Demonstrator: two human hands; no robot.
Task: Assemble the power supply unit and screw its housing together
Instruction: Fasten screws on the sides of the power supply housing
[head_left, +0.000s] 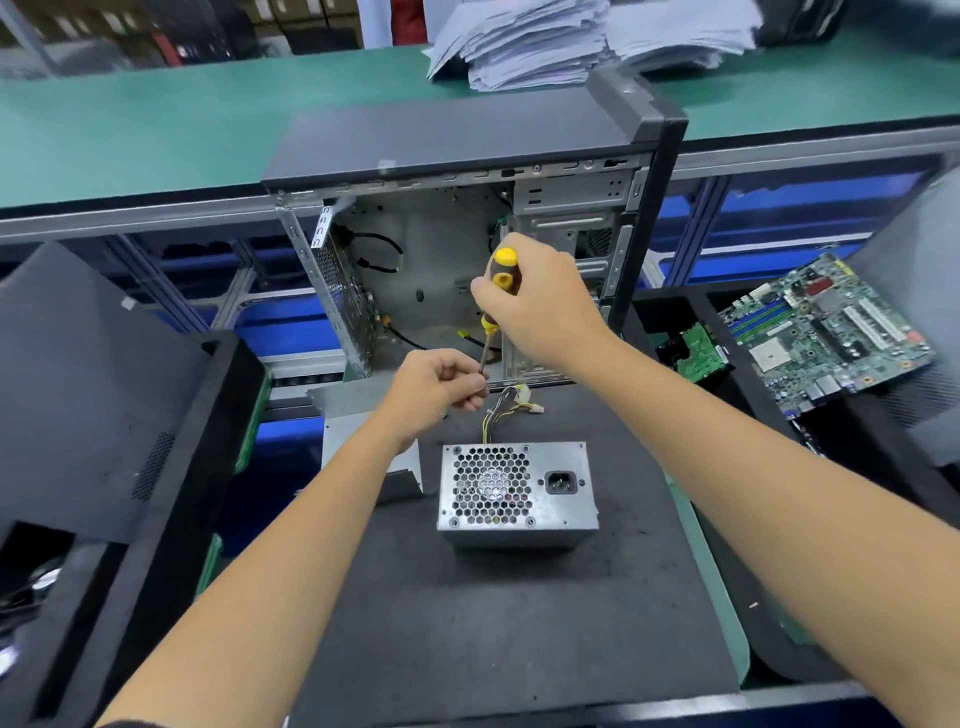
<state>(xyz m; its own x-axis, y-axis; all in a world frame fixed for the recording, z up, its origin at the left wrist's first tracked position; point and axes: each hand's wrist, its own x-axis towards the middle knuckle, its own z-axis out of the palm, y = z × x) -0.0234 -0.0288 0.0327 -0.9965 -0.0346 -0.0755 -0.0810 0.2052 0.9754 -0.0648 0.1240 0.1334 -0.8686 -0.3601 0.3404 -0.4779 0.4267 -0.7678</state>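
Power supply unit (517, 491) nearest, beyond it right hand (540, 306) gripping screwdriver (496, 306), left hand (441, 384) pinching its tip

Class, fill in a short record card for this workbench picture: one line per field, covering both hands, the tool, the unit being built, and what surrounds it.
Right hand: right hand grips the screwdriver by its yellow and black handle
Left hand: left hand pinches the tool's shaft near the tip
Unit: power supply unit rests on the dark foam mat, fan grille up, wires trailing behind
Behind: open computer case, side panel off
Right side: motherboard
Far shelf: paper stack
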